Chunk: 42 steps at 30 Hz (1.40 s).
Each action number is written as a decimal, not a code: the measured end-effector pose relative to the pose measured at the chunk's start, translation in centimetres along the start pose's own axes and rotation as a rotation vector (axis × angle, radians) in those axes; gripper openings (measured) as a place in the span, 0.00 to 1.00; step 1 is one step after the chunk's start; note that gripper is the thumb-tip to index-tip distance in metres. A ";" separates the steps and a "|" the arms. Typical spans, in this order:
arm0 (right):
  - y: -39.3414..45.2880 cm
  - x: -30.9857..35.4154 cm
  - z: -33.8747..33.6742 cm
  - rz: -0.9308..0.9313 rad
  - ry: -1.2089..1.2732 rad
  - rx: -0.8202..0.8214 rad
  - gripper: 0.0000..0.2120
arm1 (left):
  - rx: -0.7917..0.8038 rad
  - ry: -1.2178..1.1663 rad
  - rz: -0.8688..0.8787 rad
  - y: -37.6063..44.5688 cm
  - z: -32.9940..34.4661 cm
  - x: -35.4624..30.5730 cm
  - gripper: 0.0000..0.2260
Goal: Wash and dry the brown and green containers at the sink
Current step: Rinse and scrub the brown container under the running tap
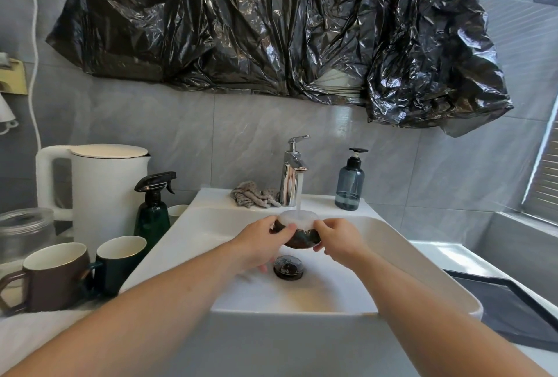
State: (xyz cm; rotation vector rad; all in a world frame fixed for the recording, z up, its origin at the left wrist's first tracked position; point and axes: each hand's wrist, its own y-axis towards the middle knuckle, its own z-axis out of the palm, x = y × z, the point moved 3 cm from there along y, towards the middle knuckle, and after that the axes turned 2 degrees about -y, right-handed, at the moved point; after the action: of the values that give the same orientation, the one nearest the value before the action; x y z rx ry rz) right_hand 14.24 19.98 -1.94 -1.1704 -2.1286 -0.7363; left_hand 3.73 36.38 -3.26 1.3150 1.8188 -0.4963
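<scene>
Both hands [262, 241] [338, 241] holding brown container [302, 239] under running faucet [291, 171], no legible labels

A black plastic sheet [271, 29] hangs crumpled across the grey tiled wall. A white kettle [99, 186] stands at the left, with a dark green spray bottle [154, 210] just beside it. A crumpled cloth [253, 198] lies left of the chrome tap [291, 177]; a blue pump bottle [350, 186] stands to its right
</scene>
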 end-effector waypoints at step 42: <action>-0.6 0.6 0.3 -0.015 -0.054 0.127 0.17 | -0.215 -0.010 0.006 1.0 -0.7 0.7 0.13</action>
State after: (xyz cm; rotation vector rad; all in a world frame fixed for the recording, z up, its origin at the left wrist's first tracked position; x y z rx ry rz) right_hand 13.42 20.27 -1.81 -1.1193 -2.1966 -0.5723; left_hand 4.26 37.68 -3.24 1.1692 1.8041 -0.2941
